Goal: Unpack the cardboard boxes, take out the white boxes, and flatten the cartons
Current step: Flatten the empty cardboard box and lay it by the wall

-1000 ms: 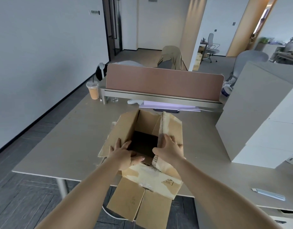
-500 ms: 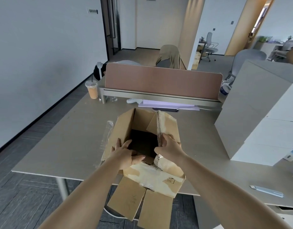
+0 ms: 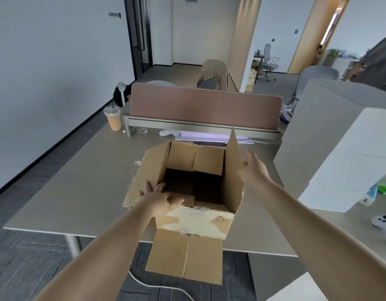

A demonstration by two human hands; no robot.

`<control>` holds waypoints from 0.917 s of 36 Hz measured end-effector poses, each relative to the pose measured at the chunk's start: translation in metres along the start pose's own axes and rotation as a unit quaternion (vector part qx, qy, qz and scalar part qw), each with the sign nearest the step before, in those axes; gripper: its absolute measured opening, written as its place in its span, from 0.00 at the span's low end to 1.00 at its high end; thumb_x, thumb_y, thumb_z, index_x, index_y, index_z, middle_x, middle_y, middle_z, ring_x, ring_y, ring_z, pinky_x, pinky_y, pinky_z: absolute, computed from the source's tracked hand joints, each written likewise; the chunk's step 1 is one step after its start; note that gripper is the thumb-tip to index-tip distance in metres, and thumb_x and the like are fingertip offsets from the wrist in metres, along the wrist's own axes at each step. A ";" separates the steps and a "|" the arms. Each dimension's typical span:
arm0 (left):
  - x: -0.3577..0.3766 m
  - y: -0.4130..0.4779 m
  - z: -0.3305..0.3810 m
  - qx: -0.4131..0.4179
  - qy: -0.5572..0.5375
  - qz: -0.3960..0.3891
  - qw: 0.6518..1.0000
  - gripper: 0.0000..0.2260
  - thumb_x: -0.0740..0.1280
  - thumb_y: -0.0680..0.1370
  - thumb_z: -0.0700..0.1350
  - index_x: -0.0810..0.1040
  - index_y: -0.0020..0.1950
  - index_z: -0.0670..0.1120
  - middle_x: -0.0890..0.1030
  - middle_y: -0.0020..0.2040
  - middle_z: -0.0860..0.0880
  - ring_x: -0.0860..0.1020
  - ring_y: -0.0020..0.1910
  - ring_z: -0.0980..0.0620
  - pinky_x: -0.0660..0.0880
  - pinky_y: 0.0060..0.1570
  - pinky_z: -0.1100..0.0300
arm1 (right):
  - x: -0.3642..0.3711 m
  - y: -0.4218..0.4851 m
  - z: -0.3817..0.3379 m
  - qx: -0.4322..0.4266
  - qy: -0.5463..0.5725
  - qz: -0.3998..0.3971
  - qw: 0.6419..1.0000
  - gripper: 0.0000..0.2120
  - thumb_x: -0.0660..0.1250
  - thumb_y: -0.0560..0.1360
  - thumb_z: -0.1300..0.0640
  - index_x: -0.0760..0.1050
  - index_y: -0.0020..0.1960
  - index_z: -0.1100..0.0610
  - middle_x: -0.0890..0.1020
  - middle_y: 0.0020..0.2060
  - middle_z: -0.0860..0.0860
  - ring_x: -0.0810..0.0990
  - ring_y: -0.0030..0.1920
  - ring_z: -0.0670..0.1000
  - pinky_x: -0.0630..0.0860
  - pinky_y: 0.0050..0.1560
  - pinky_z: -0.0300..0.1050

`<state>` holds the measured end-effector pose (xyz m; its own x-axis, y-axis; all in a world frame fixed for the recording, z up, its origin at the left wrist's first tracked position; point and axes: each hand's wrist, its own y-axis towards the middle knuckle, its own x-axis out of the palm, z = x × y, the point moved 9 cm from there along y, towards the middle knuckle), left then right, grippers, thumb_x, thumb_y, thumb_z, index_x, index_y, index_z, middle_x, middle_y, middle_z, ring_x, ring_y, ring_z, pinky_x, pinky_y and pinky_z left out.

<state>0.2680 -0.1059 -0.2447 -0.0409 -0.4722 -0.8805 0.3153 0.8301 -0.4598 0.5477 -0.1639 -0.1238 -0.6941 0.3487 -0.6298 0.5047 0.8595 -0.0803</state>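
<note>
An open brown cardboard carton (image 3: 194,220) sits at the near edge of the table (image 3: 79,187), its flaps spread and its inside dark and empty. Two near flaps hang down over the table edge. My left hand (image 3: 160,199) rests on the carton's near left rim, thumb over the edge. My right hand (image 3: 251,169) is open, fingers spread, pressing the outside of the upright right flap. A stack of large white boxes (image 3: 348,157) stands on the table to the right.
A brown desk divider (image 3: 205,107) runs across the back of the table, with an iced drink cup (image 3: 112,118) at its left end. A white controller (image 3: 382,220) lies at the right edge. Office chairs stand behind. A white cable lies on the floor.
My right hand let go of the inner flap and swung out to the right flap, which now stands open. The carton's inside is fully exposed. The camera moved closer.
</note>
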 end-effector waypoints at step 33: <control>-0.004 -0.010 0.049 -0.048 -0.074 0.157 0.984 0.33 0.40 0.78 0.67 0.63 0.76 0.52 0.52 0.79 0.44 0.40 0.78 0.41 0.34 0.72 0.43 | 0.092 -0.035 0.092 0.048 -0.207 -0.185 0.960 0.30 0.62 0.78 0.44 0.63 0.69 0.65 0.75 0.59 0.57 0.67 0.43 0.51 0.66 0.38 0.38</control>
<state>0.3113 -0.1269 -0.2305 0.1844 -0.2204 -0.9578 0.1990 0.9627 -0.1832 0.5135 -0.1968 -0.2498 -0.5824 -0.1689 -0.7952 0.3215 0.8506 -0.4161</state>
